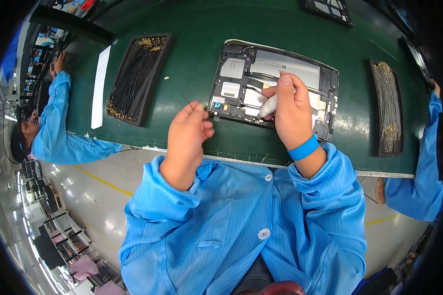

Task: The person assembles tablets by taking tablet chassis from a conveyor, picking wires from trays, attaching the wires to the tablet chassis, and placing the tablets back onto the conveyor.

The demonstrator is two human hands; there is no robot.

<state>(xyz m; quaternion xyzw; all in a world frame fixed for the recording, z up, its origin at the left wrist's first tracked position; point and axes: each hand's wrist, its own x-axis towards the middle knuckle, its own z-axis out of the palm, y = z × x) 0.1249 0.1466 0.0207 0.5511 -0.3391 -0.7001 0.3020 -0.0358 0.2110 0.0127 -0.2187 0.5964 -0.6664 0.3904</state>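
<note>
A thin black cable [185,100] is pinched between the thumb and fingers of my left hand [188,129], just left of an opened tablet [236,101]. The tablet lies with its insides showing: a silver battery, dark frame and flat ribbon cables. My right hand [293,108], with a blue wristband [303,147], is curled over the tablet's lower middle. A white wrapped tip [268,107] points from that hand down to the tablet's near edge; I cannot tell whether it is a covered finger or a held thing.
Black trays of thin cables with gold ends stand left [139,81] and right [386,108] on the green table [192,54]. A white strip [100,88] lies beyond the left tray. Another device [327,11] is at the far edge. Blue-sleeved people [59,113] work at both sides.
</note>
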